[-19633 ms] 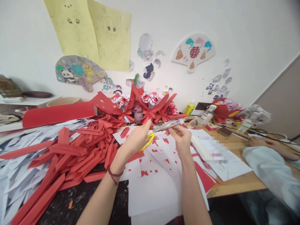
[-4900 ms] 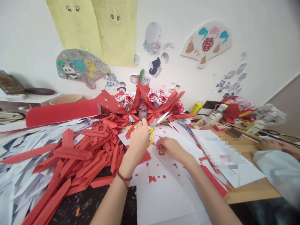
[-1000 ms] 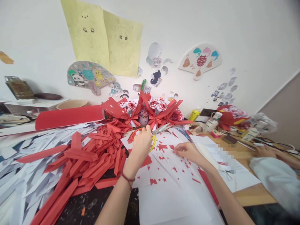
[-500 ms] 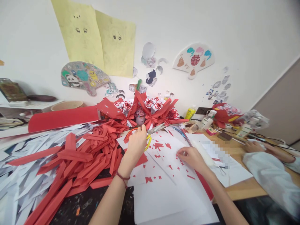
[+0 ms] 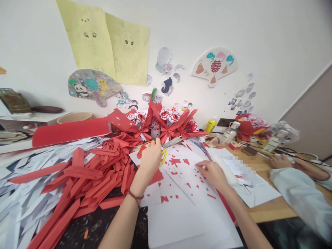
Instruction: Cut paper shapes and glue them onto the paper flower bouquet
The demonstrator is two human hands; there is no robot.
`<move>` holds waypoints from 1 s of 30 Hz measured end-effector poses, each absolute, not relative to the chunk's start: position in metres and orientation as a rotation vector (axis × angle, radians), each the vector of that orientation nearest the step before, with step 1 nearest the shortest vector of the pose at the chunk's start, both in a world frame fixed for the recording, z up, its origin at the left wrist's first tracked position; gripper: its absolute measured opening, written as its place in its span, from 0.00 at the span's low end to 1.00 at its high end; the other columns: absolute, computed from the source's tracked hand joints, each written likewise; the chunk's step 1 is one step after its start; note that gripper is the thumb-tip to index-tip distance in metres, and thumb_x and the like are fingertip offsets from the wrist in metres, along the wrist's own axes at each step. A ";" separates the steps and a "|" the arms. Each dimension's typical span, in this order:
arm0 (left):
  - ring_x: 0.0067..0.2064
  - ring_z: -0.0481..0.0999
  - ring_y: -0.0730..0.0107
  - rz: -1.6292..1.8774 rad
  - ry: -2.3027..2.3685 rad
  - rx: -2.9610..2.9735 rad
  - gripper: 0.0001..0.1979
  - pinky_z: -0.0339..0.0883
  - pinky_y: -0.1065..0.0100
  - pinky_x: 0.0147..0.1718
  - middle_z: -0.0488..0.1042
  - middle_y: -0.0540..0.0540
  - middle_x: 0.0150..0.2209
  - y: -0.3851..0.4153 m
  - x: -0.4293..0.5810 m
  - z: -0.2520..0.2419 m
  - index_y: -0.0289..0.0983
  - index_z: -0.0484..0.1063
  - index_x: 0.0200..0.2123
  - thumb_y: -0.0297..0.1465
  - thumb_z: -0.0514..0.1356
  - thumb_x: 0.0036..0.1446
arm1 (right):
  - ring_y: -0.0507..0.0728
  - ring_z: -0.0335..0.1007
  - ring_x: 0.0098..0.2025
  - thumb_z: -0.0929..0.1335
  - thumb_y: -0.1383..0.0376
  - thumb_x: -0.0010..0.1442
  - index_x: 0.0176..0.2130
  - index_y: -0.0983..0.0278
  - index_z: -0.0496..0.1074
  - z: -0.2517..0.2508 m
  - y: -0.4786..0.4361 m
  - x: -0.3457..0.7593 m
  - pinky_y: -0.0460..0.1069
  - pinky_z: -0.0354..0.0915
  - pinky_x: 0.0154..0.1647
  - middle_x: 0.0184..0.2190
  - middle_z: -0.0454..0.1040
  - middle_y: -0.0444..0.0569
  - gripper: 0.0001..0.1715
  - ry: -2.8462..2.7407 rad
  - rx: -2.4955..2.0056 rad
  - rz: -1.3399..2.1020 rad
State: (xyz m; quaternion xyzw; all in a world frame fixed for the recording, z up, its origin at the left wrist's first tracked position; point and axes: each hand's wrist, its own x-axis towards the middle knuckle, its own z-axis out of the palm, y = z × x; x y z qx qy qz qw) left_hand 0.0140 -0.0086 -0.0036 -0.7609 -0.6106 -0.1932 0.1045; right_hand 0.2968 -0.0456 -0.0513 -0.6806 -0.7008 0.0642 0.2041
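My left hand [image 5: 150, 159] is closed round the yellow-handled scissors [image 5: 168, 144], whose steel blades point right over the white paper sheets [image 5: 178, 207]. My right hand [image 5: 212, 173] rests on the white paper with its fingers bent down among small red paper scraps [image 5: 178, 162]; I cannot make out anything held in it. A red cord is tied round my left wrist. Beside my left hand lies a heap of folded red paper strips [image 5: 98, 169].
Red paper bouquets [image 5: 160, 121] stand against the wall behind the scissors. A red paper roll [image 5: 70, 129] lies at the left. Bottles, a yellow glue bottle [image 5: 211, 123] and clutter fill the right of the wooden table [image 5: 272, 207]. Another person's hand and sleeve [image 5: 295, 186] rest at the far right.
My right hand has slid back from the scraps by the scissors toward me and to the right on the paper. My left hand keeps the scissors in nearly the same place.
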 end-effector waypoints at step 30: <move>0.34 0.79 0.58 -0.999 -2.007 -2.132 0.08 0.59 0.67 0.27 0.78 0.44 0.34 -0.002 0.023 0.032 0.40 0.58 0.42 0.34 0.54 0.62 | 0.54 0.63 0.21 0.68 0.50 0.59 0.35 0.60 0.78 -0.080 -0.144 0.200 0.47 0.59 0.22 0.18 0.67 0.44 0.18 -1.352 -1.282 0.889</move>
